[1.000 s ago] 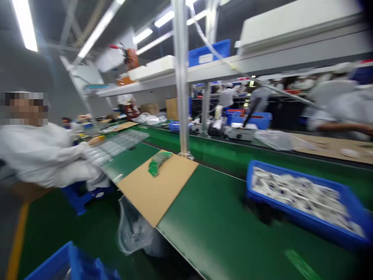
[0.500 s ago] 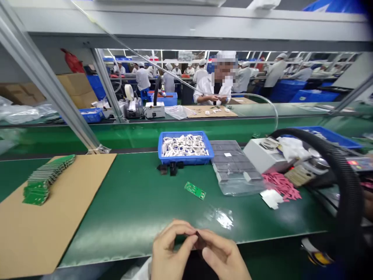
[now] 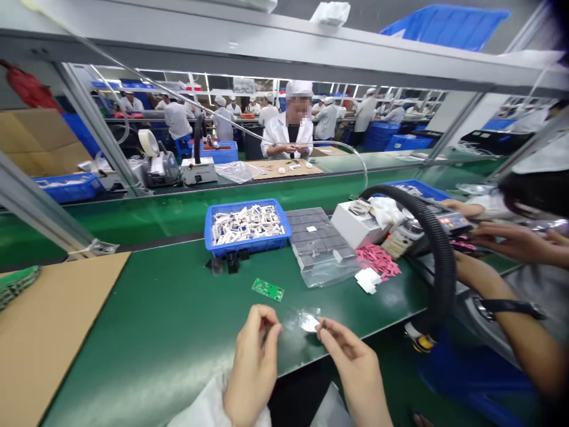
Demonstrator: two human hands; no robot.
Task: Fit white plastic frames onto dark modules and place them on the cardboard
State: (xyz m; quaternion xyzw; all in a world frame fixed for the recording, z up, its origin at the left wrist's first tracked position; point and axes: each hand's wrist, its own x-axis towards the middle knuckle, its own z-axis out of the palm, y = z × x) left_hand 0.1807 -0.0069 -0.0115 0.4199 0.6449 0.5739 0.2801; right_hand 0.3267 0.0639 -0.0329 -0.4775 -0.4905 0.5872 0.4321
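My left hand [image 3: 254,359] is over the table's front edge, thumb and fingertips pinched together; whatever they may hold is too small to make out. To its right, my right hand [image 3: 351,363] pinches a small dark piece [image 3: 323,324] between thumb and forefinger. A shiny scrap of clear film [image 3: 308,320] lies on the green table [image 3: 178,320] by the right fingertips. Just beyond my hands rests a green circuit board [image 3: 268,289]. Behind that, several small black parts [image 3: 232,262] stand in front of a blue bin [image 3: 249,244] filled with white plastic pieces [image 3: 249,224].
Bagged grey trays [image 3: 317,237] lie right of the bin, near pink strips [image 3: 377,261] and white paper pieces [image 3: 368,280]. A black hose [image 3: 438,255] arches at right, beside a co-worker's arms [image 3: 502,284]. Cardboard [image 3: 62,320] with stacked circuit boards [image 3: 15,284] covers the left.
My hands, together at a small dark piece before, have come apart, and the right one keeps a dark piece. The view has turned right, bringing a co-worker's arms into sight.
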